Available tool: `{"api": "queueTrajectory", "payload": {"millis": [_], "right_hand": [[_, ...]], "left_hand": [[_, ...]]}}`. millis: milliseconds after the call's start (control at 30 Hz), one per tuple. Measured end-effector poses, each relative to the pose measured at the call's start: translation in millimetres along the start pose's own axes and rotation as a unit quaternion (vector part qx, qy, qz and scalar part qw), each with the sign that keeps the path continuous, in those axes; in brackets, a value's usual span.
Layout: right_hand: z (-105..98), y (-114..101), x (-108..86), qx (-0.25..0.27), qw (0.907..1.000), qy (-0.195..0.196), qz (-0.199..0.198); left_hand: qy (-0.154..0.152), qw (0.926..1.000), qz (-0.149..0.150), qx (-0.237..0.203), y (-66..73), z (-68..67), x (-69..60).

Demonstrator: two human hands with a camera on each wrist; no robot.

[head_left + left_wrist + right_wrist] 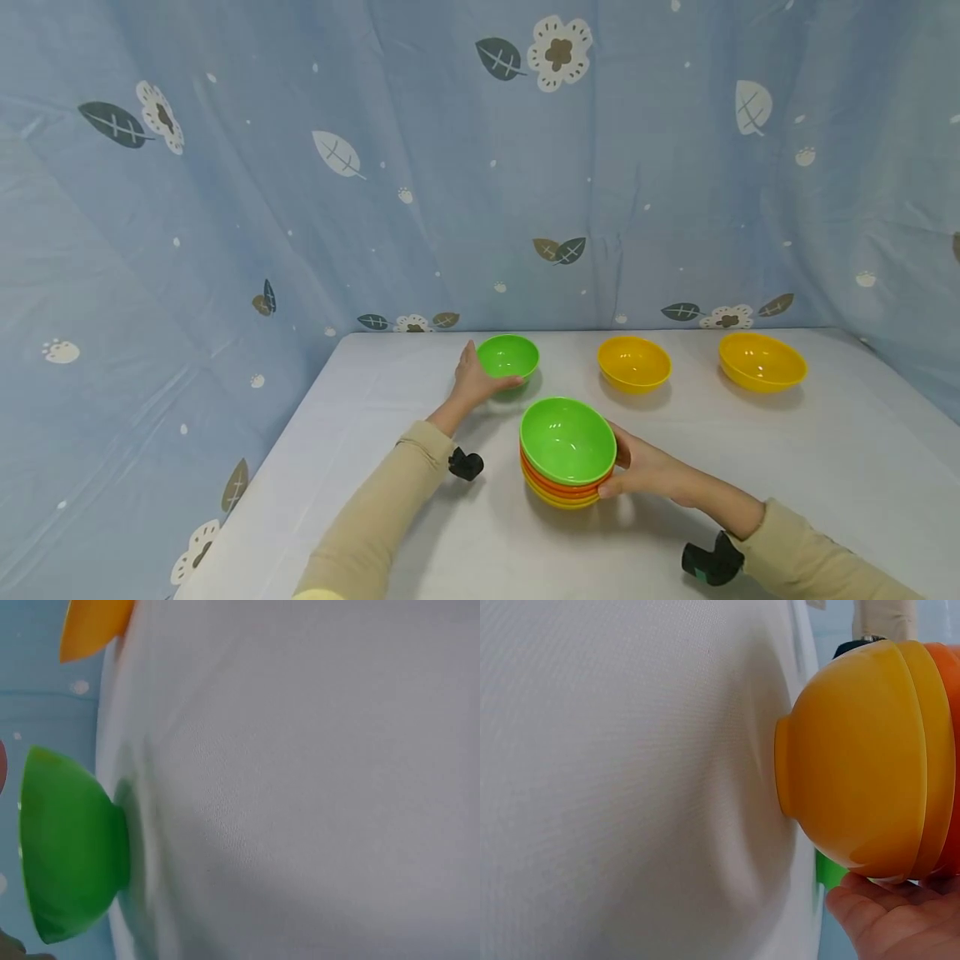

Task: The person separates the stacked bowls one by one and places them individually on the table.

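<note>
Right hand [651, 468]: grip curled round a nested stack of green, orange and yellow bowls [567, 454], nearest the person. Left hand [475, 382]: grip spread at a green bowl [510, 355], contact unconfirmed. Nesting appears partial; this and two yellow bowls [634, 367] [761, 365] stand separate on the surface [840, 467].

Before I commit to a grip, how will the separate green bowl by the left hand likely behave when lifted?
The green bowl is probably stiff and light, as its thin, evenly round rim suggests. Its glossy surface could prove slippery. Nudged near the top, it might tip, since its foot is narrower than its rim.
</note>
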State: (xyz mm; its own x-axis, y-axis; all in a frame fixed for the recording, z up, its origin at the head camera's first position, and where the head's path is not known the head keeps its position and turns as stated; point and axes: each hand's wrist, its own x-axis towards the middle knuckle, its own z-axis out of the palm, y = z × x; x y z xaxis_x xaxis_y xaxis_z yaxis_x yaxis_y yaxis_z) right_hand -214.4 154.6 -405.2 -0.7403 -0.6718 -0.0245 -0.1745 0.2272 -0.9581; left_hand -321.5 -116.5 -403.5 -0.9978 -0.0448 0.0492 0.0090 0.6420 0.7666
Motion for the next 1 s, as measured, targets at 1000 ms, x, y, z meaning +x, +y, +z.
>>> {"api": "queueTrajectory", "payload": {"millis": [1000], "right_hand": [[1, 3, 0.9, 0.0, 0.9999, 0.003, -0.01]], "left_hand": [[-0.065, 0.9929, 0.088, -0.048, 12.5, -36.3, -62.2]]}}
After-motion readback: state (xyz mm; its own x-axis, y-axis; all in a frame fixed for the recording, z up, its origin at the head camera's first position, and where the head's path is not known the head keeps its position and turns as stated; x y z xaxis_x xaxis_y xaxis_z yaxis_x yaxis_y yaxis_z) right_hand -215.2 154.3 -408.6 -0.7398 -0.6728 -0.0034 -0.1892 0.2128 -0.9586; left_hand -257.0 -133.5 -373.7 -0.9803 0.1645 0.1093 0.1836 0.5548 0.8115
